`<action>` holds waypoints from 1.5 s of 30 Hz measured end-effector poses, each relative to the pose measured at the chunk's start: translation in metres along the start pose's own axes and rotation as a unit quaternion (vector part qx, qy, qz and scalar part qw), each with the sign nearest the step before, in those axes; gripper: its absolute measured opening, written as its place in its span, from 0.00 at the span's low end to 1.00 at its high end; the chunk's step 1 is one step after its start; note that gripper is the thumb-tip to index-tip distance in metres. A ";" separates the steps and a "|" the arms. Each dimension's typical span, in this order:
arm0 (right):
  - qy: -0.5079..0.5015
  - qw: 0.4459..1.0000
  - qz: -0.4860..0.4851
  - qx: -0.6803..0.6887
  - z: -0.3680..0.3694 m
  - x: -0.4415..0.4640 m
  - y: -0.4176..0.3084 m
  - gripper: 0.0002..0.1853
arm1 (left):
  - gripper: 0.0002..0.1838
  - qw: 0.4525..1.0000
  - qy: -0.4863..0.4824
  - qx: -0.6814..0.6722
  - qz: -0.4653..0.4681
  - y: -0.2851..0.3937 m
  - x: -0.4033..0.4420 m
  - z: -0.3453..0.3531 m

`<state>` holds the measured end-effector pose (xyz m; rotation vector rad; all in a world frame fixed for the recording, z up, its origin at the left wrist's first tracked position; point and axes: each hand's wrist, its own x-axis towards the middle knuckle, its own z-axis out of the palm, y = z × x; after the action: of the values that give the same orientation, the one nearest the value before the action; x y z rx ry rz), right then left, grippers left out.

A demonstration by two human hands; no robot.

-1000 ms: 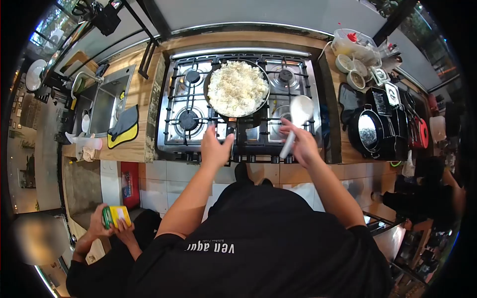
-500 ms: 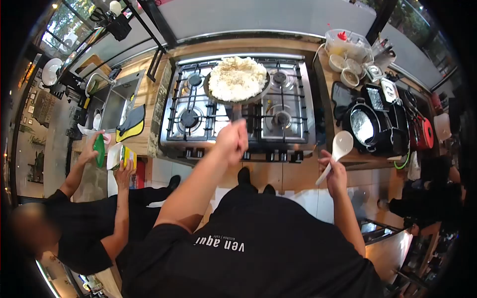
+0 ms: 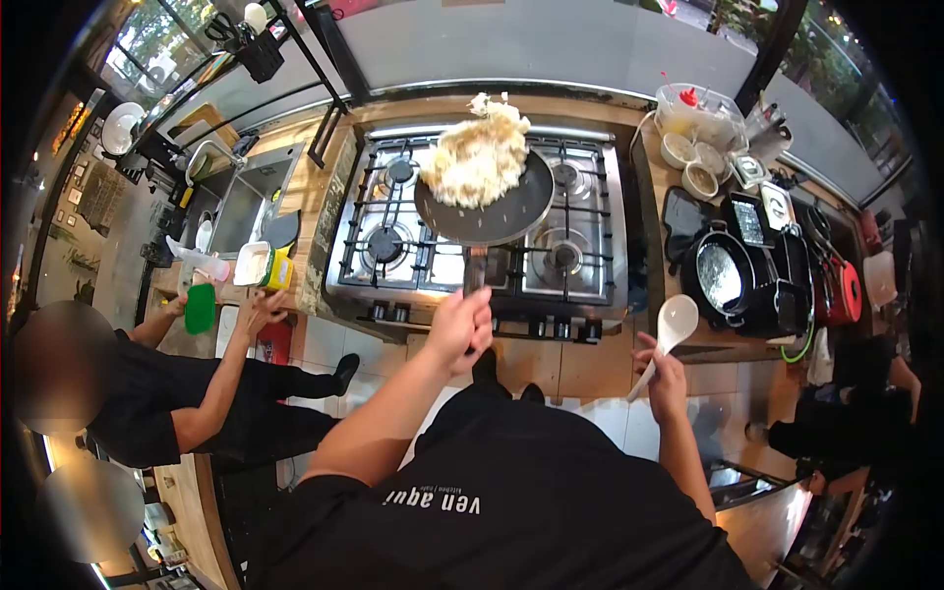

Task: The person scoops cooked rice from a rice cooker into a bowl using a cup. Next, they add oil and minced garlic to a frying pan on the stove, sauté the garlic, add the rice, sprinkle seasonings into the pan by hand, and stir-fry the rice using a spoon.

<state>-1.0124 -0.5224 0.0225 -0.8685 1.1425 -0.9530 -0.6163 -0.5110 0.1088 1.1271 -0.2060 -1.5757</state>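
My left hand (image 3: 460, 332) is closed around the handle of a dark frying pan (image 3: 492, 222), which is raised over the stove. A clump of rice (image 3: 476, 165) is in mid-toss above the pan's far left side, with loose grains flying around it. Off to the right, at the counter's front edge, my right hand (image 3: 668, 382) grips a white ladle (image 3: 678, 319) by its handle, bowl upward. The ladle is well apart from the pan.
Beneath the pan is a gas stove (image 3: 379, 211) with several burners. On the right counter sit a black pot (image 3: 723, 267) and small bowls (image 3: 700, 180). At left, a co-worker (image 3: 147, 393) holds a green lid (image 3: 201, 308) beside a yellow container (image 3: 279, 270), near the sink (image 3: 246, 197).
The rice has left the pan's surface and bunched up in the air, baring the dark pan bottom. The ladle stays in my right hand. The co-worker's green lid has moved away from the yellow container.
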 end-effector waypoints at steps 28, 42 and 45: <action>-0.053 0.997 -0.030 -0.048 -0.008 0.010 -0.006 0.19 | 0.20 0.998 -0.051 -0.004 0.045 0.030 0.112 -0.002; -0.082 0.994 -0.037 -0.058 -0.013 0.003 0.007 0.20 | 0.18 0.997 -0.046 0.048 0.046 0.001 0.127 -0.036; -0.068 0.996 -0.007 -0.055 -0.005 -0.001 0.004 0.18 | 0.17 0.999 -0.017 0.023 0.016 -0.023 0.096 -0.041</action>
<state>-1.0165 -0.5208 0.0181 -1.0164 1.0811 -0.8356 -0.5930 -0.5657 0.0199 1.1289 -0.2834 -1.5693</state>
